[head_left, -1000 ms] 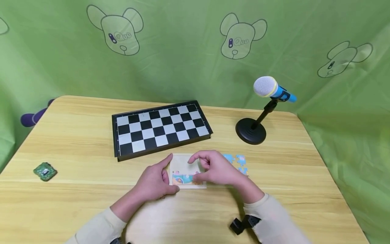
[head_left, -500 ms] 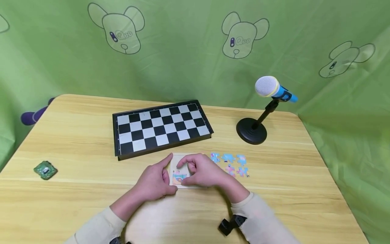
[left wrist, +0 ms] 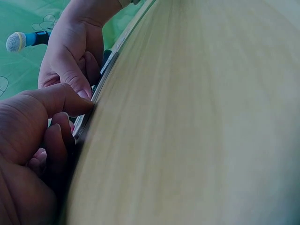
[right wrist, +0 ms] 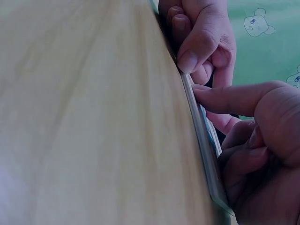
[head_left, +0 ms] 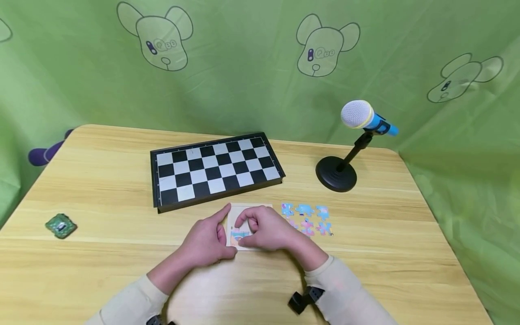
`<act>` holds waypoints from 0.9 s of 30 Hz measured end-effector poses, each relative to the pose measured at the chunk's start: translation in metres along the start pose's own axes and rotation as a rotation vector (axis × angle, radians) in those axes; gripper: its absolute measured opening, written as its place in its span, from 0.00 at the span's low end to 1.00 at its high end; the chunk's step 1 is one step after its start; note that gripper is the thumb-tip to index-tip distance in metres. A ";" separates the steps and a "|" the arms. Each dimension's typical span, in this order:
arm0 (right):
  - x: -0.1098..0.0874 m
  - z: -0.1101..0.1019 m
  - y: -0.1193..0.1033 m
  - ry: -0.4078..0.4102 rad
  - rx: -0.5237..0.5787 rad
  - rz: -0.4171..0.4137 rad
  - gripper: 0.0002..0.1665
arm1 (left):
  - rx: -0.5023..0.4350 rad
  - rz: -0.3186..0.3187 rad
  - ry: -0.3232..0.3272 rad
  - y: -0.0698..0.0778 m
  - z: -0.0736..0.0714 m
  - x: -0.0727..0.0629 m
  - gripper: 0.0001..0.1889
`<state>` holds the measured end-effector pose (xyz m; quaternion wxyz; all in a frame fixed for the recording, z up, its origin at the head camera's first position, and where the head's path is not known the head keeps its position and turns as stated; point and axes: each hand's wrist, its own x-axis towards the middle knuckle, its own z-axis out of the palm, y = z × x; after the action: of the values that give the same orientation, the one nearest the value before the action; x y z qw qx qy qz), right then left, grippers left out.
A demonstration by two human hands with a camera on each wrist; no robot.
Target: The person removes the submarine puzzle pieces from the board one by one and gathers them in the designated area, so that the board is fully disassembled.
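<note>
A small pale puzzle board (head_left: 253, 205) lies flat on the table, with colourful joined pieces (head_left: 239, 236) along its near side. My left hand (head_left: 205, 239) grips its left side, forefinger at the far corner and thumb at the near one. Over the board is my right hand (head_left: 268, 228), its thumb pressing on the fitted pieces and its forefinger bent above them. This hand hides the board's right part. Both hands also show at the board's edge from the side, the left hand (left wrist: 28, 136) in the left wrist view and the right hand (right wrist: 272, 126) in the right wrist view.
Several loose puzzle pieces (head_left: 305, 210) lie right of the board. Behind it sits a black-and-white checkered chessboard (head_left: 215, 169). A blue microphone (head_left: 359, 115) on a black stand (head_left: 336, 174) is at the back right. At far left lies a small green object (head_left: 61, 225).
My right hand has slid left over the board, thumb along the near row, and uncovered more loose pieces. During the last half second it has barely moved. The left hand keeps its grip.
</note>
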<state>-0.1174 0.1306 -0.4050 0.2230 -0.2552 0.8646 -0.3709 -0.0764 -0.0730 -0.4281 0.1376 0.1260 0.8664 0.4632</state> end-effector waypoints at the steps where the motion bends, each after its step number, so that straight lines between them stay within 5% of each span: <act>1: 0.000 0.000 0.000 0.000 0.004 -0.002 0.17 | -0.001 0.000 0.001 0.000 0.000 0.000 0.56; 10: -0.001 -0.003 0.002 0.021 0.112 -0.026 0.13 | -0.004 -0.009 -0.006 0.003 -0.001 0.001 0.56; 17: -0.001 -0.003 0.002 0.041 0.095 -0.016 0.10 | 0.008 -0.003 -0.003 0.003 -0.001 0.001 0.56; 27: -0.004 -0.004 0.003 -0.009 0.043 0.011 0.22 | -0.002 -0.007 -0.006 0.002 0.001 -0.001 0.57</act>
<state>-0.1177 0.1368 -0.4036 0.2341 -0.2473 0.8568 -0.3872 -0.0754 -0.0718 -0.4271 0.1420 0.1244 0.8660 0.4630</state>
